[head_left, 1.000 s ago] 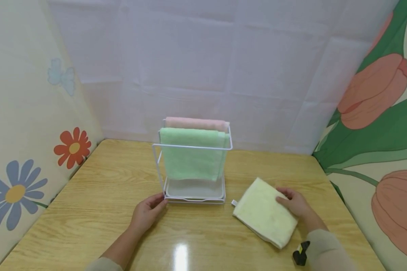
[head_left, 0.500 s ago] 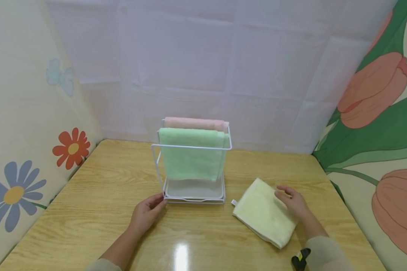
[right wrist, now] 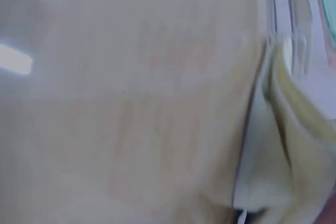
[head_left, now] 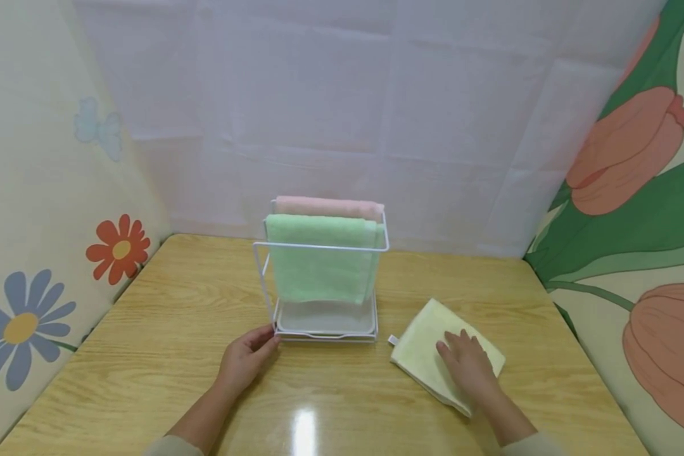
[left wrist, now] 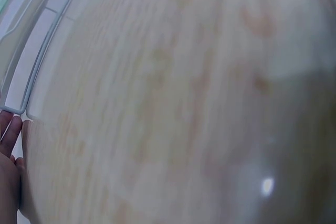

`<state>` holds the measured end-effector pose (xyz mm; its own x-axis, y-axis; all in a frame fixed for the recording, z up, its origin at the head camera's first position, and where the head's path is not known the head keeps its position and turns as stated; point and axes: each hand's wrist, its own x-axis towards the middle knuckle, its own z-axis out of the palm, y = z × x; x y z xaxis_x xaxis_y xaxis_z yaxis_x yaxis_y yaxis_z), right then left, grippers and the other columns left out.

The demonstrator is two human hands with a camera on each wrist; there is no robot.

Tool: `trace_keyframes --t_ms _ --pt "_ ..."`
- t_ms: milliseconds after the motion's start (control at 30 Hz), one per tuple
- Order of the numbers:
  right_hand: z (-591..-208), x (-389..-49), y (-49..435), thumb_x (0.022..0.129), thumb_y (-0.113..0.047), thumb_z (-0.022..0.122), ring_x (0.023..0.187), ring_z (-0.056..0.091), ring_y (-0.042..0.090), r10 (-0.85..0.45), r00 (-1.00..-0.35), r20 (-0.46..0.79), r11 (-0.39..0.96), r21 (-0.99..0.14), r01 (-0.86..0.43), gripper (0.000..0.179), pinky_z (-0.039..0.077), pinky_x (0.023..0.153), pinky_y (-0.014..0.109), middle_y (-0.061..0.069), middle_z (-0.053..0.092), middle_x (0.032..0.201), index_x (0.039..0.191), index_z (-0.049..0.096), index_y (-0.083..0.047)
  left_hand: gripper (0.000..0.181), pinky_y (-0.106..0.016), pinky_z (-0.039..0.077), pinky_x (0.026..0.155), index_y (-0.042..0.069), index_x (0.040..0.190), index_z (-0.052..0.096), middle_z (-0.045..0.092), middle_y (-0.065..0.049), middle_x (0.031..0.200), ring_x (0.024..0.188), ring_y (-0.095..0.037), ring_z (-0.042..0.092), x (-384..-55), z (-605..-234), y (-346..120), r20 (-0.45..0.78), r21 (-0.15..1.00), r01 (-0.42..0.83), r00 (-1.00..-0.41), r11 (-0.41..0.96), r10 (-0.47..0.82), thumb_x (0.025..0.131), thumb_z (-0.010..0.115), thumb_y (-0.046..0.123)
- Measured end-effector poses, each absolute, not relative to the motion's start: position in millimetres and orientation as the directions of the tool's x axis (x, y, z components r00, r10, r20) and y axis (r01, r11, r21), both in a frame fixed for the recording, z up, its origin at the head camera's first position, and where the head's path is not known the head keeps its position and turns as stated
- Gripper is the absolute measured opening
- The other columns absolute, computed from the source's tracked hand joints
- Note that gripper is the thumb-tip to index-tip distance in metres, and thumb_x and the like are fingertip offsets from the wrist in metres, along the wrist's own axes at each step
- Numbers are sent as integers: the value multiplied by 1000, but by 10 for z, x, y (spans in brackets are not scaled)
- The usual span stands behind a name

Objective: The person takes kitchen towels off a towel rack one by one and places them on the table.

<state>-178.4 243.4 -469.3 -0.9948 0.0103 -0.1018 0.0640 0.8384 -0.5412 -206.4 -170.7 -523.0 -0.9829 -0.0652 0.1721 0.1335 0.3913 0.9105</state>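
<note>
A white wire towel rack (head_left: 325,338) stands on the table, with a light green towel (head_left: 322,263) hung in front of a pink towel (head_left: 327,206). My left hand (head_left: 245,360) holds the rack's front left corner between thumb and fingers. In the left wrist view its fingertips (left wrist: 11,129) meet the wire corner. Right of the rack lies a folded pale yellow towel (head_left: 422,348) with a small white tag. My right hand (head_left: 470,364) rests over it, fingers spread and extended. The right wrist view shows the yellow towel's folded layers (right wrist: 268,150) close up; most of that hand is outside it.
A white tray (head_left: 326,318) sits in the base of the rack. The wooden table (head_left: 177,304) reaches back to a white cloth backdrop (head_left: 308,114). Flower-printed panels flank both sides, and light glares off the table (head_left: 304,430) near the front.
My right hand has left the yellow towel's right edge and moved left and nearer, over the towel's middle. The left hand still holds the rack corner. The black object by the right sleeve has gone from view.
</note>
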Motion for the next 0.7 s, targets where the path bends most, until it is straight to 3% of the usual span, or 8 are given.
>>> trace_keyframes --t_ms 167,300,433,700 --pt "-4777 -1707 2331 102 -55 35 142 5 58 16 -987 -158 876 -474 90 74 3 110 75 34 15 157 152 27 -1 37 -8 50 77 -3 117 67 73 -19 109 90 2 65 -2061 -5233 -1711 202 906 165 -978 390 -57 91 70 23" --pt "-4842 -1706 2341 99 -56 44 143 5 57 -2 -984 -180 897 -436 78 81 4 111 74 33 12 158 154 21 -2 38 -10 49 82 -2 123 64 70 -19 118 93 5 62 -2082 -5207 -1710 101 922 69 -993 382 -64 92 69 20" --pt "-4886 -1750 2433 96 -57 49 143 7 57 -61 -984 -167 924 -383 8 84 6 111 74 32 12 158 155 21 -3 40 -10 48 84 -2 126 62 68 -18 123 91 13 58 -2078 -5182 -1714 52 929 23 -996 370 -68 93 68 19" --pt "-4894 -1868 2711 96 -56 52 144 10 55 -187 -971 -150 940 -316 -132 80 8 113 73 29 17 159 154 27 -7 37 -10 48 82 -1 124 64 70 -19 119 90 11 59 -2060 -5174 -1700 92 929 62 -994 365 -64 93 69 19"
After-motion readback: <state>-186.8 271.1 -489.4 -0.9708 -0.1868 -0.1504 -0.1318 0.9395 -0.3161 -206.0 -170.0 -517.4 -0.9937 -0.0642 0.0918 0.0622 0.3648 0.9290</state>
